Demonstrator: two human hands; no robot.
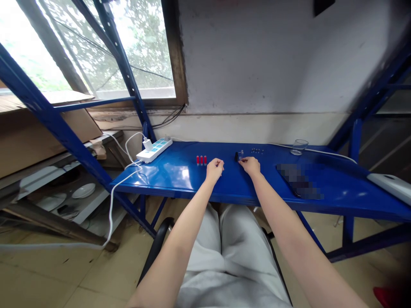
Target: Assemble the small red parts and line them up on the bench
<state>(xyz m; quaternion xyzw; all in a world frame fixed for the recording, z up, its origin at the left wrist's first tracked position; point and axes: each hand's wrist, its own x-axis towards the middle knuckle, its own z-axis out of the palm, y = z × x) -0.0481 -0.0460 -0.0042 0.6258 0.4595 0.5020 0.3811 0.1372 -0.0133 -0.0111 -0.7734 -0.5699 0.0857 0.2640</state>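
Note:
My left hand (215, 169) is held just over the blue table (175, 158), its fingers pinched together. Whatever it may hold is too small to make out. Close by on its left, three small red cylinders (201, 160) with pale lower ends stand in a row. My right hand (251, 165) has its thumb and fingertips closed beside a small black piece (236, 157) and a small clear piece (241, 153). Whether those fingertips grip either piece is not plain. Several tiny shiny bits (257, 150) lie behind the right hand.
A white power strip (156, 149) with a plug and cable lies at the table's left end. On the right are a clear glass dish (299, 146), a dark blurred-out flat object (298, 182) and a white device (391, 186). Blue posts (123, 64) rise at the sides.

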